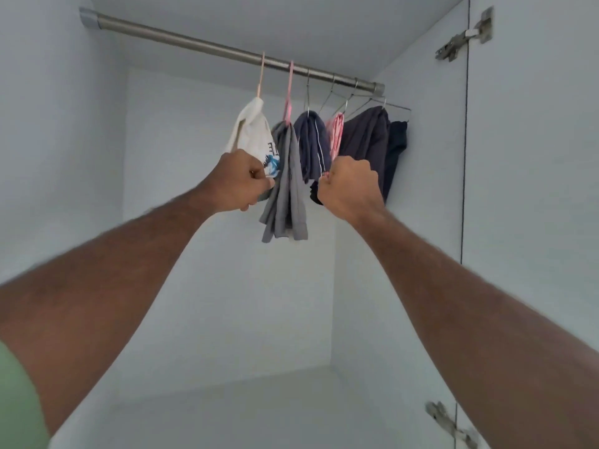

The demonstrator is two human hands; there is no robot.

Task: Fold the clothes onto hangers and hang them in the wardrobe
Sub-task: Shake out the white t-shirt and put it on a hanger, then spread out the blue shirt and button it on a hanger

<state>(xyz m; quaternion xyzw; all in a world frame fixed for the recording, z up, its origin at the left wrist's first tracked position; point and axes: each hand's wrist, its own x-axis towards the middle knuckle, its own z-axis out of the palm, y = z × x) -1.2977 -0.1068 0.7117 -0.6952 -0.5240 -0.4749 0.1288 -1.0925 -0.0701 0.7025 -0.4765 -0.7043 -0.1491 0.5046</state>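
Your left hand (241, 180) pinches the lower edge of the white printed garment (256, 134) at about 12 o'clock, likely to settle it straight beside the grey garment (287, 189) on the pink hanger (288, 95). Your right hand (348, 186), at 1 o'clock, is clenched against the darker clothes; whether it grips any cloth, I cannot tell. All hang bunched along the rail (194, 38) toward 1 o'clock, leaving its left stretch free.
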